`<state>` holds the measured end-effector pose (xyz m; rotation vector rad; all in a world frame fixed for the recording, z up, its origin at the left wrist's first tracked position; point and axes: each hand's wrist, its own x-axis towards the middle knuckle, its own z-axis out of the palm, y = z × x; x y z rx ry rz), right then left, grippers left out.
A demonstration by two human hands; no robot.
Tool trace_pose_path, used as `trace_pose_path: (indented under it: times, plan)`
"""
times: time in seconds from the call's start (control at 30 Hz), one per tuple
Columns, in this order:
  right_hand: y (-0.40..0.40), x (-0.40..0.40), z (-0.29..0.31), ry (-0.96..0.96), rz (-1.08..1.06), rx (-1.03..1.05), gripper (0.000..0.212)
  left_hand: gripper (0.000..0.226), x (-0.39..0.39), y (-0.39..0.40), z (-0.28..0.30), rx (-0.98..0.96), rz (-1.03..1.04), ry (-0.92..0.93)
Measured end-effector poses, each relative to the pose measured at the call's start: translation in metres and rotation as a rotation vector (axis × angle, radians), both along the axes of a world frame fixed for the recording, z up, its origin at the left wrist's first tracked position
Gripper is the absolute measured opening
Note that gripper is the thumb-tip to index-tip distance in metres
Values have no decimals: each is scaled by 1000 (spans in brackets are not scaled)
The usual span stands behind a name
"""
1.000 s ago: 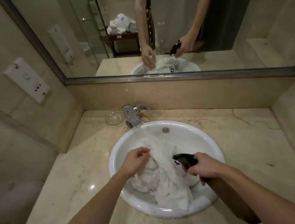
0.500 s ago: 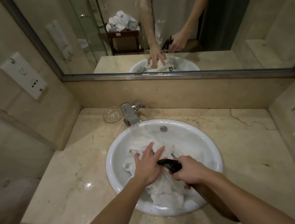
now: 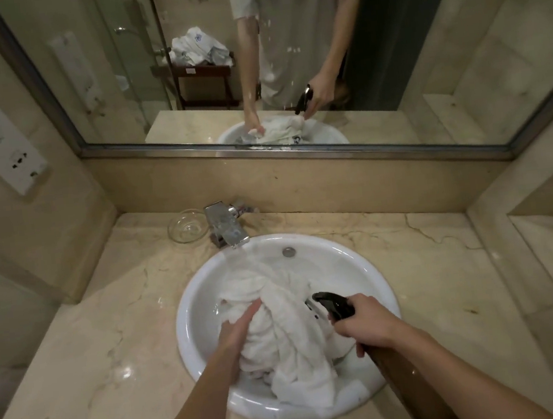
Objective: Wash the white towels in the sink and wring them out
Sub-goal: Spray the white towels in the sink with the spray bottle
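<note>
Looking down, we count 2 hands over 1 round white sink [image 3: 192, 325] set in the countertop [image 3: 89, 361]. Our left hand [image 3: 237, 331] presses flat into the wet white towels [image 3: 282, 332] heaped in the basin; how many we cannot tell. Our right hand [image 3: 364, 323] grips 1 black spray bottle [image 3: 334, 306]. At the far edge stand 1 tap [image 3: 227, 227] and 1 glass dish [image 3: 185, 225].

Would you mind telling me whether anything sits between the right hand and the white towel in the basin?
Yes: the right hand grips a dark spray bottle, whose nozzle lies between it and the white towel.
</note>
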<state>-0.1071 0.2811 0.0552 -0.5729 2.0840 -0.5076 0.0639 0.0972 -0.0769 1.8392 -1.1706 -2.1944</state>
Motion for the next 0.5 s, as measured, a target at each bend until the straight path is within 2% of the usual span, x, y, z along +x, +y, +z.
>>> trace_pose_path:
  times: [0.07,0.17,0.23,0.33,0.4,0.5]
  plan:
    - [-2,1,4,-54,-37,-58,32,113,-3,2,-6,25,13,-50]
    - [-16,10,17,-169,-18,-221,22,81,-6,12,-2,-11,83,-53]
    - [-23,5,18,-116,-122,-313,19,69,-8,11,8,-51,111,12]
    - [-16,-8,14,-5,-349,-358,19,66,-12,-10,39,-102,166,126]
    - [-10,-1,18,-20,-274,-339,18,70,-17,-29,58,-165,171,148]
    - [-15,13,29,-118,-157,-391,19,94,-23,-47,91,-283,134,114]
